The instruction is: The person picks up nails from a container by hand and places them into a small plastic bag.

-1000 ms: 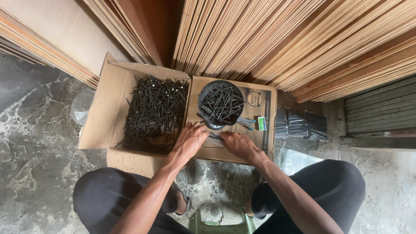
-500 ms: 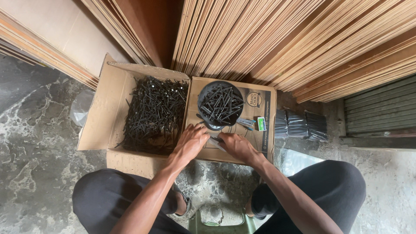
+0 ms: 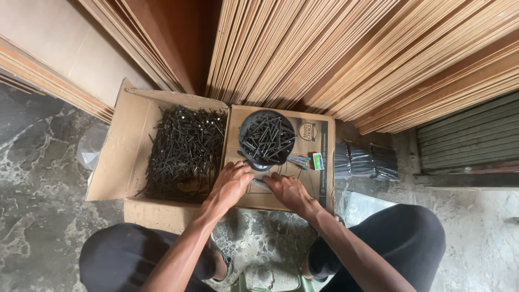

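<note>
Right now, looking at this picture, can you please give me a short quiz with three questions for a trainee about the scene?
1. True or false: the round black bowl holds dark nails.
2. What fills the open brown cardboard box? A) loose dark nails B) sand C) bottles
3. Fill in: the left hand and right hand rest on the flat cardboard sheet, just ____ the bowl, toward the person.

Key: 1 true; 2 A; 3 below.
</note>
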